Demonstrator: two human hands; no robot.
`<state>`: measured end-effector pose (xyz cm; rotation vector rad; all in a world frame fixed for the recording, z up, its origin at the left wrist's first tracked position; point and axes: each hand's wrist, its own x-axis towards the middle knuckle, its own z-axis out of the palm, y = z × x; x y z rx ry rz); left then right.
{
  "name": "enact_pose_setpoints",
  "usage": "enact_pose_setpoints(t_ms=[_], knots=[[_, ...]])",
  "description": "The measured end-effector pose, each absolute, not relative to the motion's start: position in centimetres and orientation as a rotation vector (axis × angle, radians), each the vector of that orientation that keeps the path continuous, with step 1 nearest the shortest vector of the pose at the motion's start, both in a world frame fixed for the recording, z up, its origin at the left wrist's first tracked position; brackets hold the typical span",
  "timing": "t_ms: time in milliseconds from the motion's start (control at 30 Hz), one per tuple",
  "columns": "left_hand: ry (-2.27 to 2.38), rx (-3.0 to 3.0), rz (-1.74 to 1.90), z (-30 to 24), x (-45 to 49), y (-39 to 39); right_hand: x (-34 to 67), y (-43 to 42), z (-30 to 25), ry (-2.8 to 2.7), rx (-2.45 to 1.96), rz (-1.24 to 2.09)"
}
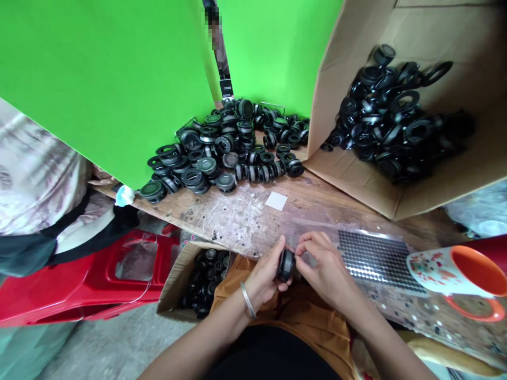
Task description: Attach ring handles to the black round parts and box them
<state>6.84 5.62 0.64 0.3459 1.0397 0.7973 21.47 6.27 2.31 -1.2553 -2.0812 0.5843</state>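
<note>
A black round part with a ribbed rim (285, 265) is gripped in my left hand (269, 272), above my lap at the table's near edge. Close against its right side, my right hand (322, 261) has thumb and forefinger pinched together; whatever they hold is too small to make out. Right of my hands lies a sheet of small black round dots (374, 256) on clear film. Beyond them a small white square card (276, 201) rests on the wooden table (222, 214).
Similar black round parts (225, 142) are heaped along green panels (119, 68). More fill a large cardboard box (358, 195) at right and a lower box (168, 290). An orange-lined mug (433, 269) stands at right. Someone in patterned clothing (37, 163) is beside a red stool (91, 269).
</note>
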Motion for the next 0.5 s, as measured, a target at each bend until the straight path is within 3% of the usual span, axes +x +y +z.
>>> enact_pose_setpoints(t_ms=[267, 500], knots=[[1.023, 0.315, 0.802, 1.1, 6.9, 6.1, 21.2, 5.9, 2.9, -2.007, -1.222, 0.613], [1.033, 0.373, 0.765, 0.9, 6.6, 6.0, 22.0, 6.4, 3.0, -1.731, -1.435, 0.964]])
